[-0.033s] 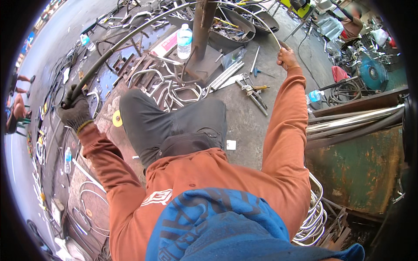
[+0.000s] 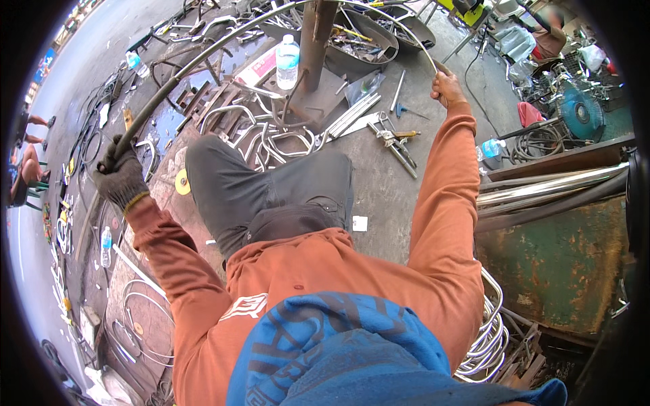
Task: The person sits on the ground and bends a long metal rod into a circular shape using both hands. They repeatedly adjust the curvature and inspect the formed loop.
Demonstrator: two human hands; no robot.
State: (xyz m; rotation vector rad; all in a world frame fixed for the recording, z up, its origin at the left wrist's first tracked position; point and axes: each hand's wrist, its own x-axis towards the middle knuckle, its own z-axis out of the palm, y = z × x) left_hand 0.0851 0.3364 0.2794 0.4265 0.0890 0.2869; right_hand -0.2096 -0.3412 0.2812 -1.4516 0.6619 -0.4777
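1. The bar is held in an arc across the far side, by the post.
2. Its dark left end is gripped by the gloved left hand, its thin right end by the bare right hand.
3. Metal pieces are held in the far basin.
4. Near the post, a capped bottle is stood upright.
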